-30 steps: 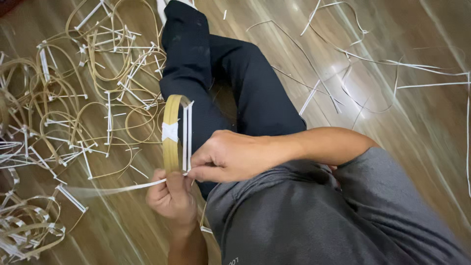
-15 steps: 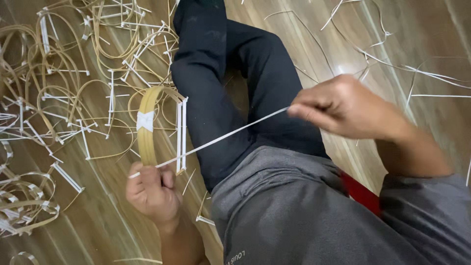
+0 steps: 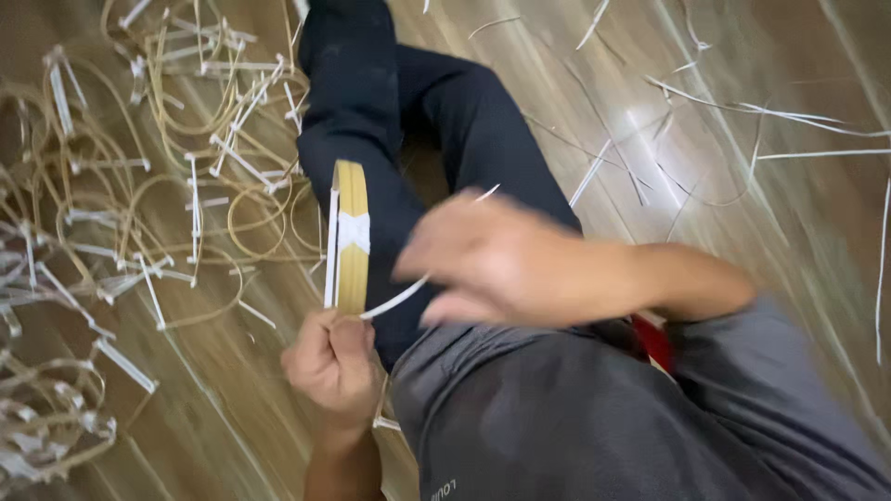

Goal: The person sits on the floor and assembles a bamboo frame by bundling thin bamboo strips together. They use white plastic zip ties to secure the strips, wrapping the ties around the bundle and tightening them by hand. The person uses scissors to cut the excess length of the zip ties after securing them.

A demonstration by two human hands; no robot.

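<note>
Your left hand [image 3: 336, 362] is closed around the lower edge of a yellow cane hoop [image 3: 352, 237], holding it upright and edge-on against your dark trouser leg [image 3: 371, 139], with a white binding [image 3: 354, 232] wrapped across its middle. Your right hand [image 3: 506, 260] is blurred, fingers curled near a white strip [image 3: 408, 292] that runs from the hoop's base; whether it grips the strip I cannot tell. Finished hoops [image 3: 139, 186] lie heaped on the wooden floor [image 3: 742, 232] to your left.

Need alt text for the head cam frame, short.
Seated person's left hand holds a tan cane hoop upright while the blurred right hand pulls a thin white strip from it. More hoops litter the wooden floor.
</note>
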